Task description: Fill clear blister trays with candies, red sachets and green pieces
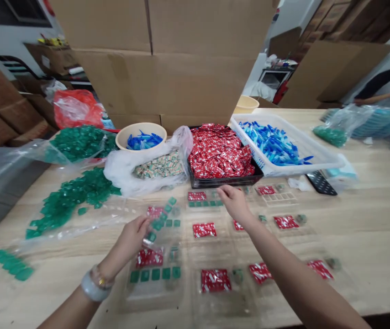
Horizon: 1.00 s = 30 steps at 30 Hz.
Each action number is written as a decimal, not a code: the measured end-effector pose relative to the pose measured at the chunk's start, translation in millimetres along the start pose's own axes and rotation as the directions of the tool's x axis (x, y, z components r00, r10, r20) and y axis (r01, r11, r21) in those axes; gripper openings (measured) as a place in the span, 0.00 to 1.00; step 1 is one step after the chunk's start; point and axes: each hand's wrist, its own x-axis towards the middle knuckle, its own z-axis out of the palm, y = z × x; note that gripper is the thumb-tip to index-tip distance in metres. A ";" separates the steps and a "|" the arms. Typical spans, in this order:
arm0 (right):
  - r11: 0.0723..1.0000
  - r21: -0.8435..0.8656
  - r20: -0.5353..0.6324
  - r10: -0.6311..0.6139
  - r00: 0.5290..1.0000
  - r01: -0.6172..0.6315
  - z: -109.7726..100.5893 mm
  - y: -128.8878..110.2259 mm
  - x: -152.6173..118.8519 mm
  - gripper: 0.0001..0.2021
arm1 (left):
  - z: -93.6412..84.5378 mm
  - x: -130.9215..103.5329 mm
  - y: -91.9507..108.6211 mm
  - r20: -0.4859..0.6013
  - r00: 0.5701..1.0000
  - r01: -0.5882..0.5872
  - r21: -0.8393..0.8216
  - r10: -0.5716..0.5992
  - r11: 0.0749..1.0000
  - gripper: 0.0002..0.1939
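Note:
My left hand [134, 235], with bracelets at the wrist, is closed on a clear strip of green squares [160, 220], held at a slant over a tray at centre left. My right hand [233, 201] is over the back row of clear trays, its fingertips pinched near a tray with a red packet [197, 196] and a row of green squares; anything between them is too small to make out. Below my left hand, another clear tray [155, 292] holds a red packet and a row of green squares. More trays with red packets [204, 230] stand in rows at the centre and right.
Behind the trays are a black tray of red packets [192, 182], a white basket [321, 157] of blue pieces, a cream bowl [121, 137] and a plastic bag of small packets [160, 165]. Loose green squares [61, 203] lie left. Cardboard [181, 87] rises behind. A person is at far right.

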 end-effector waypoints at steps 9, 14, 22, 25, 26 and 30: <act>0.764 -0.474 0.329 -0.309 0.892 0.439 92.0 -64.0 122.2 0.13 | -36.6 76.7 22.8 -0.098 0.929 -0.268 0.488 0.357 0.831 0.14; 0.669 -0.565 0.403 -0.286 0.869 0.482 127.8 -74.6 159.3 0.13 | -51.7 177.1 43.7 -0.289 0.923 -0.009 0.642 0.253 0.767 0.14; 0.657 -0.609 0.396 -0.235 0.888 0.445 143.9 -71.0 167.3 0.14 | -37.9 203.1 24.3 -0.250 0.902 -0.122 0.637 0.353 0.761 0.09; 0.671 -0.611 0.380 -0.218 0.899 0.421 145.6 -74.2 165.4 0.12 | -39.6 203.5 18.3 -0.246 0.896 -0.199 0.520 0.369 0.831 0.09; 0.686 -0.598 0.372 -0.220 0.902 0.414 145.8 -75.7 164.8 0.12 | -40.9 204.6 16.2 -0.255 0.898 -0.217 0.452 0.358 0.865 0.10; 0.845 -0.348 0.417 -0.249 0.874 0.406 145.3 -83.0 165.3 0.07 | -46.2 209.9 10.2 -0.303 0.901 -0.287 0.116 0.309 0.951 0.11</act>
